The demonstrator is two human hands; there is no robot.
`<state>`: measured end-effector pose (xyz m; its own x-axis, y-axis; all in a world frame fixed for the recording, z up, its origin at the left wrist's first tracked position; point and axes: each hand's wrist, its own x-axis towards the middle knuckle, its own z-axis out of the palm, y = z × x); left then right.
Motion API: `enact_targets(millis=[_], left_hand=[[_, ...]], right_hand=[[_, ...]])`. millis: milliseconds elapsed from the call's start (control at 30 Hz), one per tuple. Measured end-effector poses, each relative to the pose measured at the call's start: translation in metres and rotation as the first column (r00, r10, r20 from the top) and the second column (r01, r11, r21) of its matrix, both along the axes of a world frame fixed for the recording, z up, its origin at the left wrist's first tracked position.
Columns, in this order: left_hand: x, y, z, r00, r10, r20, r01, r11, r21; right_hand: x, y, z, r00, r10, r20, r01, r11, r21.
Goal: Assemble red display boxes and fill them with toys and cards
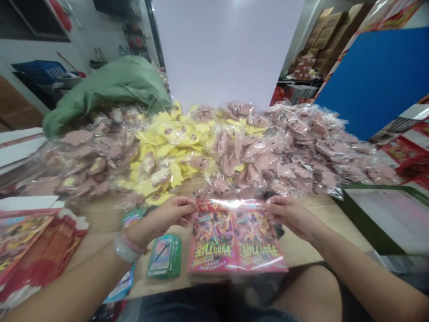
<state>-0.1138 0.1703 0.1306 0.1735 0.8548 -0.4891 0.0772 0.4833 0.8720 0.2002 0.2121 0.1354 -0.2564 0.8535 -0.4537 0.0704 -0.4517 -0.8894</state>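
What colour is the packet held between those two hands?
Mostly red with yellow lettering, under clear plastic; the packet shows best in the head view.

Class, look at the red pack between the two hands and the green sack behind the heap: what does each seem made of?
The red printed pack seems to be paper or card inside clear plastic film: a bright glare runs along its top edge. The green sack looks like matt, soft fabric or woven plastic, judging by its loose folds.

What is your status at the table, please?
Left hand, right hand holding top edge of clear-wrapped red packets. Green pack near left hand. Bagged pink and yellow items heaped beyond.
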Motion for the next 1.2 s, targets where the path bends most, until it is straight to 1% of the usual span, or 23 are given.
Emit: enact_targets(millis=[100,233,333,433,567,700,800,933,1067,1133,1200], left_hand=[[-0.003,0.006,-0.004,1.0,0.024,0.006,-0.023,0.998,-0.059],[-0.003,0.012,-0.006,1.0,0.018,0.025,-0.014,0.992,-0.127],[-0.002,0.015,-0.007,1.0,-0.003,0.025,0.006,0.993,-0.115],[-0.001,0.017,-0.009,0.999,-0.04,-0.012,0.039,0.996,-0.083],[0.002,0.02,-0.007,0.997,-0.011,-0.075,0.007,0.998,-0.057],[0.005,0.025,-0.003,0.994,0.013,-0.105,-0.023,0.996,-0.091],[0.006,0.026,-0.003,0.992,0.024,-0.122,-0.029,0.999,-0.038],[0.005,0.021,-0.003,0.992,-0.048,-0.114,0.062,0.991,0.12],[0.001,0.013,-0.001,0.99,-0.121,-0.078,0.137,0.956,0.261],[0.0,0.013,0.0,0.989,-0.138,-0.051,0.147,0.949,0.278],[-0.001,0.014,-0.001,0.991,-0.129,-0.044,0.135,0.964,0.23]], right_hand=[[0.002,0.005,-0.007,1.0,-0.013,0.023,0.014,0.999,-0.044],[0.003,0.008,-0.011,0.999,-0.032,0.043,0.035,0.998,-0.056],[0.002,0.009,-0.012,0.998,-0.049,0.03,0.052,0.995,-0.081],[0.003,0.009,-0.012,0.999,-0.042,0.008,0.042,0.994,-0.096],[0.002,0.009,-0.012,0.996,-0.086,-0.002,0.085,0.991,-0.103],[-0.002,0.008,-0.012,0.988,-0.154,0.006,0.154,0.984,-0.094],[-0.003,0.009,-0.012,0.987,-0.158,-0.016,0.156,0.983,-0.093],[0.001,0.007,-0.015,0.993,-0.1,-0.055,0.098,0.994,-0.042],[0.01,0.003,-0.017,0.992,-0.063,-0.106,0.066,0.998,0.023],[0.013,0.002,-0.016,0.988,-0.086,-0.13,0.092,0.995,0.04],[0.014,0.003,-0.015,0.987,-0.104,-0.125,0.109,0.993,0.036]])
